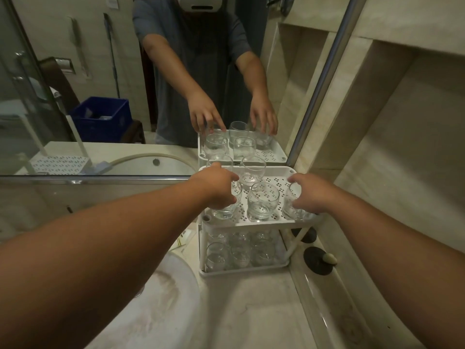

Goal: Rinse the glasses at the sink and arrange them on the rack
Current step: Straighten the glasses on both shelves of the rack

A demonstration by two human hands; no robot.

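Glasses are sitting on a white two-tier rack (pixel 266 222) that's parked on the counter (pixel 251 298) right next to the sink (pixel 156 311), pushed up against the mirror. Makes sense, it's a short trip from the basin and the perforated shelves are letting them drip.

Left hand (pixel 219 190) is gripping the front-left glass (pixel 226 205) on the top shelf, fingers curling down around it from above. Right hand (pixel 309 193) is doing the same with the front-right glass (pixel 293 205), fingers wrapping its side. Looks to me like both are being set into the front row at once, or nudged into line.

Between them a front-middle glass (pixel 263 202) is standing free, and two back-row glasses (pixel 251 170) are sitting behind it, so the top shelf is filling up back to front.

Lower shelf glasses (pixel 239 250) are already packing that tier pretty tight, which is probably why the top one is getting used now. I'm guessing the job's mostly done.
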